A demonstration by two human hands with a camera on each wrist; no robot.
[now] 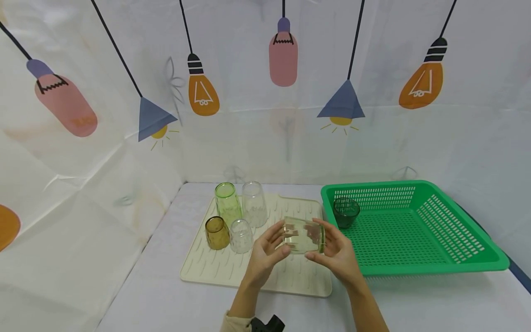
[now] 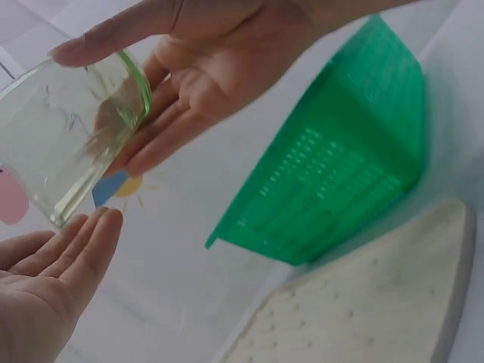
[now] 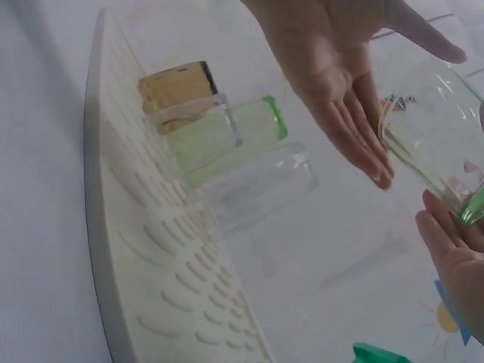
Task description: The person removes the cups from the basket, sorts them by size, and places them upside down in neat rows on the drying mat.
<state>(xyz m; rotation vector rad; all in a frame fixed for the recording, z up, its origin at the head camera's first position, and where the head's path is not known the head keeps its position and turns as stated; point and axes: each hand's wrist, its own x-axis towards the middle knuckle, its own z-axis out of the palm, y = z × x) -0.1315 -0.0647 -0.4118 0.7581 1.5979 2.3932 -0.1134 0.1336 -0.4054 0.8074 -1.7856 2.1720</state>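
A clear, pale green drinking glass [image 1: 303, 236] lies sideways in the air between both hands, above the cream drying mat [image 1: 290, 276]. My right hand [image 1: 341, 253] grips its greener end, with the thumb on the near side and the fingers behind. At the opposite end, my left hand [image 1: 265, 256] has its fingertips right at the edge. In the left wrist view, the fingers of that left hand [image 2: 57, 283] are fairly straight, and the glass [image 2: 68, 125] tilts down towards them. In the right wrist view, the left thumb stands away from the glass.
On the mat's left stand an amber glass [image 1: 217, 235], a short clear glass [image 1: 241, 237], a tall green glass [image 1: 228, 203] and a tall clear glass [image 1: 255, 205]. A green basket [image 1: 435, 267] to the right holds a dark green glass [image 1: 346, 213]. Printed sheeting hangs behind.
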